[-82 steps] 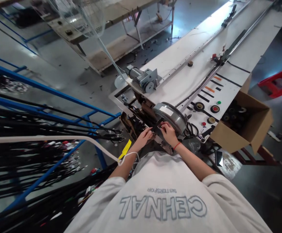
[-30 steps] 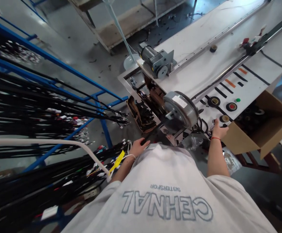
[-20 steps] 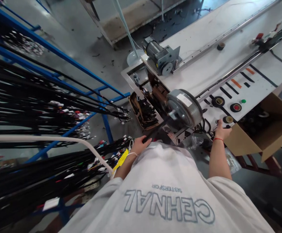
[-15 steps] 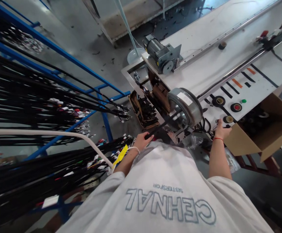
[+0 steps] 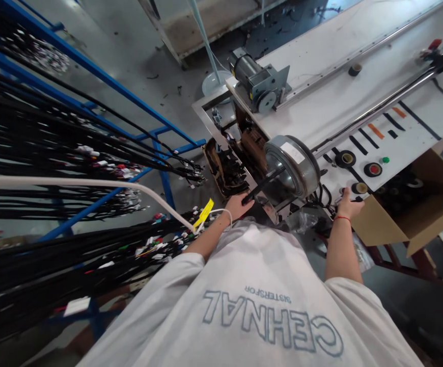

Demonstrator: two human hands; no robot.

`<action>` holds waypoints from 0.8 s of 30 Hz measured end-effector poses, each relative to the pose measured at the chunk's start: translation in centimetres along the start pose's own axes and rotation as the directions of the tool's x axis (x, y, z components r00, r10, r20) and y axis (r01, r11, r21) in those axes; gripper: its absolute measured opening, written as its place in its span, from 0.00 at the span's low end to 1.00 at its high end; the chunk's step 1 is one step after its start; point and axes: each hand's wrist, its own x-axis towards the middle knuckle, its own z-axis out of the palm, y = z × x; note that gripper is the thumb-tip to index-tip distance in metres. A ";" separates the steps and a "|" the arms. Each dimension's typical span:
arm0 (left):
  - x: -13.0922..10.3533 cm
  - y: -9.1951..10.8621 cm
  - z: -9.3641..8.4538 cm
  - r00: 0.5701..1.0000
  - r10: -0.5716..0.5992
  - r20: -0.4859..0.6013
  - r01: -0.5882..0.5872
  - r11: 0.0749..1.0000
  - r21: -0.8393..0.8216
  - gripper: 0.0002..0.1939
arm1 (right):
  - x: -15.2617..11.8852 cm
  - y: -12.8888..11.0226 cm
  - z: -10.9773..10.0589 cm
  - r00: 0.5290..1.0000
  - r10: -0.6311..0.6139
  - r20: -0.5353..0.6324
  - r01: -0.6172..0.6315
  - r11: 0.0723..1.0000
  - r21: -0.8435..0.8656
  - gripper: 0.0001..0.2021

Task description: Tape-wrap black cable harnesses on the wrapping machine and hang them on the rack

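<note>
My left hand point(image 5: 240, 206) is closed round the near end of a black cable bundle point(image 5: 264, 184), which runs into the opening of a round metal ring machine point(image 5: 296, 165). A white cord and a yellow tag point(image 5: 204, 213) hang by my left wrist. On the right, my right hand point(image 5: 348, 205) rests at the front edge of the white bench point(image 5: 343, 196), beside a roll of tape point(image 5: 359, 188). Its fingers are bent around something dark that I cannot make out. A red band circles that wrist.
Blue racks point(image 5: 109, 94) hung with black cables fill the left side. An open cardboard box point(image 5: 385, 221) stands at the right. A motor point(image 5: 250, 74) sits at the bench's far end, and a waste box point(image 5: 225, 168) stands below the ring machine.
My left hand has moved up and right, closer to the ring machine, with the cable bundle in it. The yellow tag and cord moved along. My right hand has hardly moved.
</note>
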 end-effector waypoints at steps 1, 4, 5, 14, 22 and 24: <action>0.4 0.3 0.1 1.000 0.000 -0.007 0.000 1.000 0.003 0.12 | -0.1 -0.1 0.0 1.000 -0.001 0.004 0.001 1.000 -0.004 0.37; 1.4 1.1 0.2 1.000 0.004 -0.031 -0.003 1.000 0.026 0.13 | -0.3 -0.3 -0.2 1.000 -0.011 0.010 0.011 1.000 0.001 0.36; 1.7 1.4 0.2 0.999 0.013 -0.041 -0.012 0.999 0.039 0.13 | -0.4 -0.3 -0.2 1.000 -0.014 0.008 0.014 1.000 0.005 0.36; 4.4 3.2 2.0 0.990 0.072 -0.118 -0.071 0.997 0.014 0.13 | -0.6 -0.2 -0.2 1.000 -0.001 -0.015 0.000 0.998 -0.070 0.37; 2.2 -1.6 2.1 0.991 0.055 0.120 -0.027 0.975 -0.219 0.21 | -0.6 -0.1 0.0 0.999 0.014 -0.042 -0.017 0.998 -0.062 0.31; 1.3 -1.7 1.7 0.980 0.070 0.188 0.004 0.930 -0.366 0.25 | -0.5 0.0 0.1 0.999 0.022 -0.049 -0.025 0.998 -0.063 0.30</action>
